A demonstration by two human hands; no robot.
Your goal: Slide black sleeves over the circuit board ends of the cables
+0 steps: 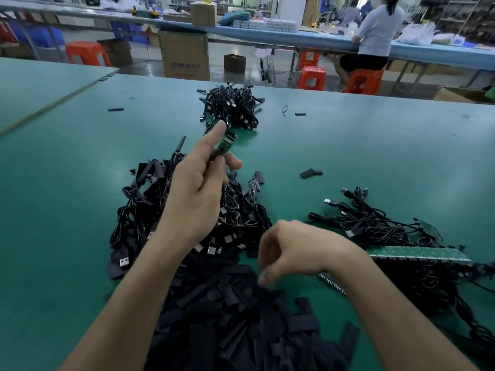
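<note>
Pinching one bare circuit board (224,147) in your left hand (197,183), raised over the desk (348,145) | right hand (292,250) curled at the sleeve pile (227,317), grasp cannot be told | this board unsleeved; cable heap (375,223) at right probably to do.

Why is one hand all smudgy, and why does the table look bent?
In the head view, the right hand is smeared at its fingertips, likely motion blur, while the left hand holding the circuit board looks sharper; the table seems to bow because the lens is wide-angle; the far benches look soft.
</note>
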